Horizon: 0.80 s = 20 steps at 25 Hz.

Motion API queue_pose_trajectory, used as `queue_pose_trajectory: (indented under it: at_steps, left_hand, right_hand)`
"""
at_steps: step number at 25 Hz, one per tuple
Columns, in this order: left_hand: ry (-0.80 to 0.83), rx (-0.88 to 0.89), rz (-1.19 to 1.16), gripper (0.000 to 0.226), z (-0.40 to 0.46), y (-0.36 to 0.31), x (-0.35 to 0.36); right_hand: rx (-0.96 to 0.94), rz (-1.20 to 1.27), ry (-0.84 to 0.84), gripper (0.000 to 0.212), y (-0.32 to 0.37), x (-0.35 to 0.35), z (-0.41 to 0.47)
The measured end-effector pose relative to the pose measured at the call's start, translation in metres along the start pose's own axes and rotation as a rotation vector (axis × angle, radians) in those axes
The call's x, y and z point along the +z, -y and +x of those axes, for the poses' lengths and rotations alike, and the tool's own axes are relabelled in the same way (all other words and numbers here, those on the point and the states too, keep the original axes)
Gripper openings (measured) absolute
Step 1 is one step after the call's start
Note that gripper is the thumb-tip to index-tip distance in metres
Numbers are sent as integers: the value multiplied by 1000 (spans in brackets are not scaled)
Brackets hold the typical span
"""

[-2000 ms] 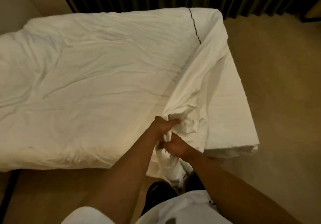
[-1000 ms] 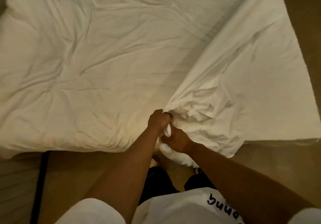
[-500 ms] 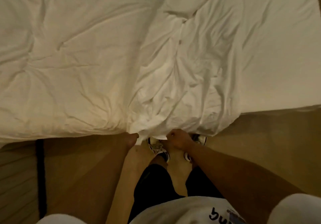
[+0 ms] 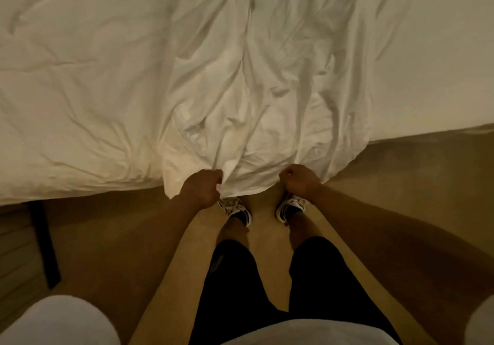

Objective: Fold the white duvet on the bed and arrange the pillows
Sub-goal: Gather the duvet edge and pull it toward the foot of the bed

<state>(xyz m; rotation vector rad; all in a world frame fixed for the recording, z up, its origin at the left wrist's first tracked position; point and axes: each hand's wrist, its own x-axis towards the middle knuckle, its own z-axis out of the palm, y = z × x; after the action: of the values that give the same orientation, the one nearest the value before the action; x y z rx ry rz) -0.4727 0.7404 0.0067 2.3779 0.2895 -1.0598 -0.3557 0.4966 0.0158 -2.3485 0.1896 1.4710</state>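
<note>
Gripping the near edge of the white duvet (image 4: 213, 77), my hands work at the bedside: the left hand (image 4: 201, 188) is clenched on a gathered fold of the hem, and the right hand (image 4: 299, 180) is fisted on the same hem just beside it, with a short span of cloth between them. The duvet lies crumpled across the bed (image 4: 441, 50), its bunched middle hanging over the edge toward me. Below the hem stand my two patterned sneakers (image 4: 236, 209) on the tan floor (image 4: 401, 184), under black shorts (image 4: 267, 291). A dark strip (image 4: 44, 243) crosses the floor at left. I can read no writing.
</note>
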Motion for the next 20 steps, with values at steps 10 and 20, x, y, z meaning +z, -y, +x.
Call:
queue_pose_trajectory:
  at_steps: [10,20]
  left_hand:
    - [494,107,-20,63,-40,-117,140]
    - [-328,-311,-481,36,4,-17,53]
  right_hand:
    - [-184,313,75,68,7,86,3]
    - [-164,502,-199,65,20,79,8]
